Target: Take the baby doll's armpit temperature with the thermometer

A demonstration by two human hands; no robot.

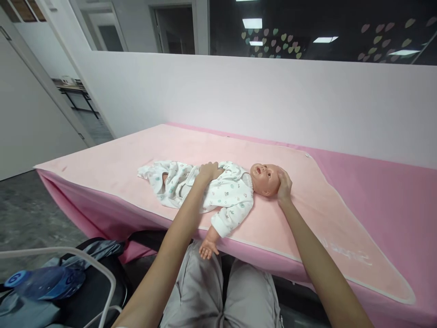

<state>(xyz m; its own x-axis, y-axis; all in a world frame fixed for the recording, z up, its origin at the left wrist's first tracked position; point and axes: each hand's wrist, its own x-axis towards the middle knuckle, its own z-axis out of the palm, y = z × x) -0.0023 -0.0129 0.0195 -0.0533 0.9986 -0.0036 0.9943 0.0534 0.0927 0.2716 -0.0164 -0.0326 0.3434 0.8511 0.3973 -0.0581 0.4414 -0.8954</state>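
Note:
A baby doll (228,192) lies on its back on the pink mat, head to the right and legs to the left. It wears white printed clothes, and one bare doll hand (209,246) hangs over the near edge. My left hand (209,171) rests on the doll's belly over the clothing, its fingers laid across it and partly hidden. Around the crown of the doll's head (265,179) my right hand (284,186) is cupped, fingers curved against its far side.
The light pink mat (112,157) covers much of a table with a darker pink cloth (372,187). A white wall (239,95) with a window runs behind. At lower left, a chair (116,291) holds a blue water bottle (48,281) and grey cloth.

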